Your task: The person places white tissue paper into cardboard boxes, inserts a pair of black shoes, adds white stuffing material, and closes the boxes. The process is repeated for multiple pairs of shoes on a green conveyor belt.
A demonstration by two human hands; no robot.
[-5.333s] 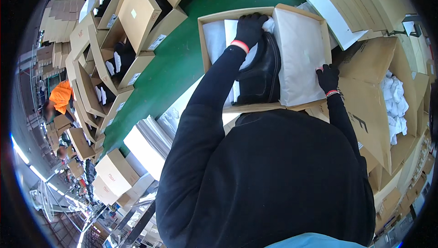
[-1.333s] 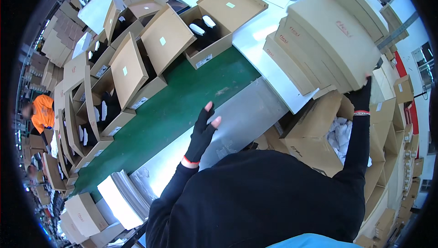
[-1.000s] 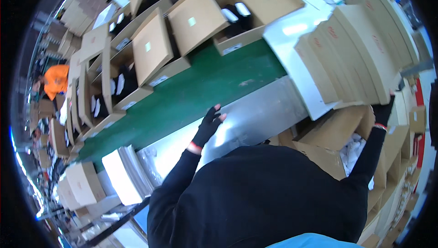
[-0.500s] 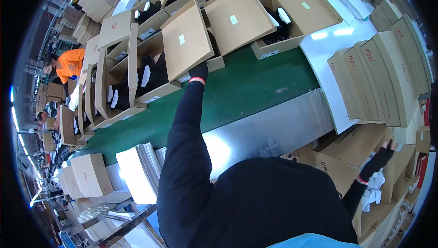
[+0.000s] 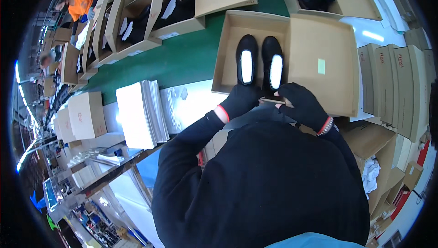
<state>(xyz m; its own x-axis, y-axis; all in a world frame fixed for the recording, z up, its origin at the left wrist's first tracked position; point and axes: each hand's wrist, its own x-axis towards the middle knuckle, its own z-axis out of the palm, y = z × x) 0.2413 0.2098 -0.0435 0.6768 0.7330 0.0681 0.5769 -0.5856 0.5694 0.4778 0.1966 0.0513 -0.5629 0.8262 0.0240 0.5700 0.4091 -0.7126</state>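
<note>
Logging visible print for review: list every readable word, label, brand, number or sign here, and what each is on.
Right-hand box stack: red lettering, brand wording, not copied here.
Tan box at left: red print, too small to read.
White labels on the row of open boxes: too small to read.
Pale green sticker inside the nearest open lid: no legible print.

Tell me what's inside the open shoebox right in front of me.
Two black shoes sit side by side in the shoebox, white inserts showing in their openings. Their soles and whatever lies beneath them are hidden.
</note>
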